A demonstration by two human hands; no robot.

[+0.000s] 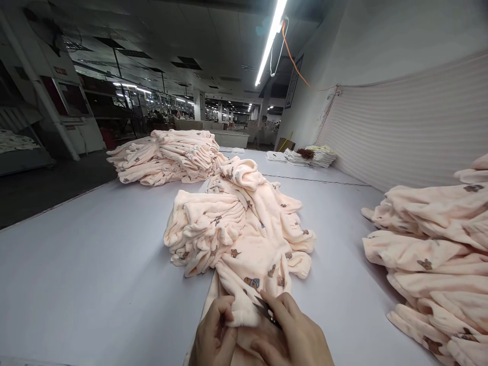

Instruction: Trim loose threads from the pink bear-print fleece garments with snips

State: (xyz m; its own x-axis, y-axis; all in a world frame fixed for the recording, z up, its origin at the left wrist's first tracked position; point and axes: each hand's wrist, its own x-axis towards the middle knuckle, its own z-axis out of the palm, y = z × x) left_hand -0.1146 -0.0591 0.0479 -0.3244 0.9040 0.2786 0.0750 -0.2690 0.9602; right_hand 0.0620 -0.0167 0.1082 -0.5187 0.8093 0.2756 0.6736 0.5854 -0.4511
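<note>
My left hand (217,330) pinches the edge of a pale pink fleece garment (253,244) printed with small brown bears. In my right hand (295,325) is a pair of small dark thread snips (265,309), its pointed blades lying against the cuff-like end of the cloth. The garment stretches away from me over the table, its far part bunched up. Touching it on the left is a folded stack of the same pink fleece (202,229). Part of the snips is hidden by my right fingers.
A white table (114,264) spreads under everything. Larger pink fleece piles stand at the back left (171,155) and the right edge (434,254). Stacks of white cloth (305,156) lie at the far end. A striped sheet (412,122) hangs along the right wall.
</note>
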